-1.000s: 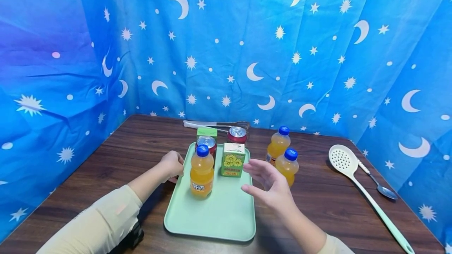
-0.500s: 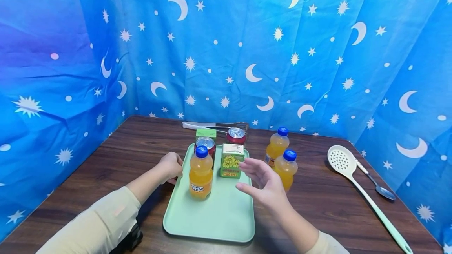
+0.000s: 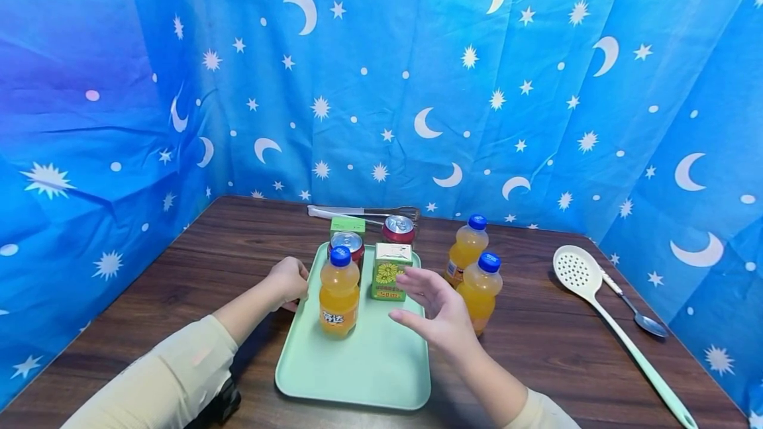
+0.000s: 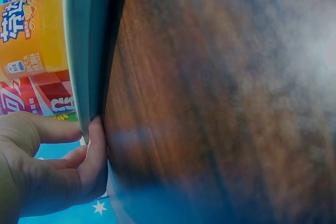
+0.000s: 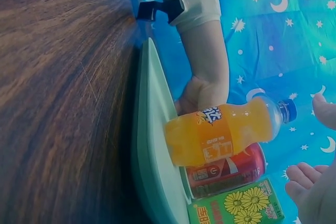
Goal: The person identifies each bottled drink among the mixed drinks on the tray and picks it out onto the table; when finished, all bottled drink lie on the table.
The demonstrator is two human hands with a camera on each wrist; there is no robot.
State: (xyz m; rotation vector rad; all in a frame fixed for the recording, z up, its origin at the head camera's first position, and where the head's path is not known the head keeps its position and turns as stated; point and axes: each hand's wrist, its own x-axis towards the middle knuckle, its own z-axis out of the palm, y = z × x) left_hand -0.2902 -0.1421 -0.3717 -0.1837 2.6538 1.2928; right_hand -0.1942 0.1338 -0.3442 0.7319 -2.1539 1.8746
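Note:
A pale green tray (image 3: 369, 376) rests on the table, its near half bare. My left hand (image 3: 289, 281) pinches its left rim, thumb above and fingers (image 4: 94, 156) below in the left wrist view. On the tray stand an orange soda bottle (image 3: 340, 293) with a blue cap, a red can (image 3: 348, 241) behind it, and a green drink carton (image 3: 387, 273) with yellow flowers. My right hand (image 3: 438, 310) hovers over the right rim with fingers spread apart, in front of the carton's right side, holding nothing. Another green carton (image 3: 348, 224) and red can (image 3: 398, 229) are partly hidden at the far end.
Two more orange soda bottles (image 3: 469, 247) stand right of the tray, the nearer partly behind my right hand. Farther right lie a slotted skimmer (image 3: 579, 270) and a spoon (image 3: 648, 324). Long utensils (image 3: 336, 210) lie at the back, before a blue curtain (image 3: 381, 85).
My right hand has drifted left, now covering part of the flowered carton and uncovering more of the nearer bottle at right. My left hand keeps its grip on the tray rim.

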